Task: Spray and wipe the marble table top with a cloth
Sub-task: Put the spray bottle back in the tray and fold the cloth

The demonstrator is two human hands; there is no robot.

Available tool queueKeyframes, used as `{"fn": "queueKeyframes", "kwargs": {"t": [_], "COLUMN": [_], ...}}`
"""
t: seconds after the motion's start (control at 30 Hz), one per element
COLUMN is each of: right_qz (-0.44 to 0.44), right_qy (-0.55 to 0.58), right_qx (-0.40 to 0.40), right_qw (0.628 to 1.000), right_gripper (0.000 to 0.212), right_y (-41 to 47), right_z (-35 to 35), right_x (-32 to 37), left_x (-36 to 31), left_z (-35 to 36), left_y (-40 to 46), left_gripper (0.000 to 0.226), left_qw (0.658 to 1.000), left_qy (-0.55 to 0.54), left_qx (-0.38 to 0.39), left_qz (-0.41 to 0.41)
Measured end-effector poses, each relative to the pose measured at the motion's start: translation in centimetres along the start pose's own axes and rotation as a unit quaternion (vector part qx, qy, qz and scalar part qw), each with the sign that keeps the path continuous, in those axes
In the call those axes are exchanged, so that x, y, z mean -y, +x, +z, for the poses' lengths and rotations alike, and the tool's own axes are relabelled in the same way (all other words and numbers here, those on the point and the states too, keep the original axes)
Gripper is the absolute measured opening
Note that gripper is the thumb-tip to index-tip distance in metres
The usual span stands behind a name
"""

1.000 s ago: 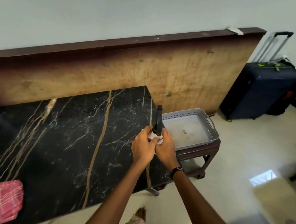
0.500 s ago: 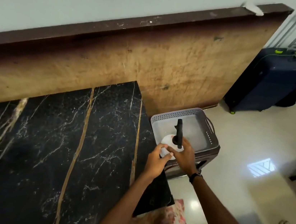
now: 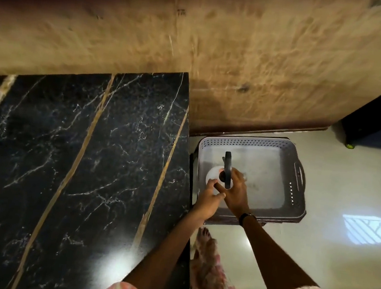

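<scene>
Head view, looking steeply down. Both hands hold a spray bottle [image 3: 214, 175] over the near-left corner of a grey perforated plastic basket [image 3: 297, 180], which sits on a low stand just right of the worktop [image 3: 74, 153]. The right hand [image 3: 236, 194] is closed around the neck below the black trigger head [image 3: 227, 168], with the nozzle pointing to the far side; the left hand [image 3: 208, 200] cups the pale, rounded body from the near-left, fingertips touching the right hand. Whether the bottle's base rests on the basket floor or hangs just above it cannot be told.

The worktop is a black marble slab with gold and white veins, polished enough to mirror a lamp near its near edge. No cloth lies in view.

Handling, as a judgement: the bottle is probably thin-walled plastic, rigid at the neck and yielding at the belly, its weight depending on a fill level that is not visible. The neck under the trigger head is the secure place for the grip, leaving the index finger free for the trigger; the smooth belly would slip if wet. The marble is hard and slick, so spray will bead and run toward the edges.
</scene>
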State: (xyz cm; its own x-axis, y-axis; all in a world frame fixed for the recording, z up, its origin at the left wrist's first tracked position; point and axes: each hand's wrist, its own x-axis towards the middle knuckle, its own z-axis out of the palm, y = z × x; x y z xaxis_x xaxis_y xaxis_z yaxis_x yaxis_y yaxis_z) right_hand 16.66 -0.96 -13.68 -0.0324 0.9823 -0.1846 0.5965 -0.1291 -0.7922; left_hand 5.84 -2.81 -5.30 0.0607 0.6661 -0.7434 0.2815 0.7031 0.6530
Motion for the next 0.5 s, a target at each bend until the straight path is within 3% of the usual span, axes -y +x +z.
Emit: {"fn": "queueKeyframes", "kwargs": {"t": [0.27,0.5], "right_qz": [-0.001,0.007], "right_qy": [0.025,0.019], "right_qx": [0.009,0.042], "right_qw": [1.0,0.999], "right_gripper": [0.054,0.068], "right_y": [1.0,1.1], "right_z": [1.3,-0.2], "right_x": [-2.4,-1.4], "left_x": [1.4,0.3], "left_z": [0.4,0.3], "left_y": [3.1,1.8], "left_gripper": [0.042,0.049], "left_qw": [1.0,0.998], "left_qy": [-0.018,-0.054], "left_qx": [-0.009,-0.01], "left_qz": [-0.021,-0.027]}}
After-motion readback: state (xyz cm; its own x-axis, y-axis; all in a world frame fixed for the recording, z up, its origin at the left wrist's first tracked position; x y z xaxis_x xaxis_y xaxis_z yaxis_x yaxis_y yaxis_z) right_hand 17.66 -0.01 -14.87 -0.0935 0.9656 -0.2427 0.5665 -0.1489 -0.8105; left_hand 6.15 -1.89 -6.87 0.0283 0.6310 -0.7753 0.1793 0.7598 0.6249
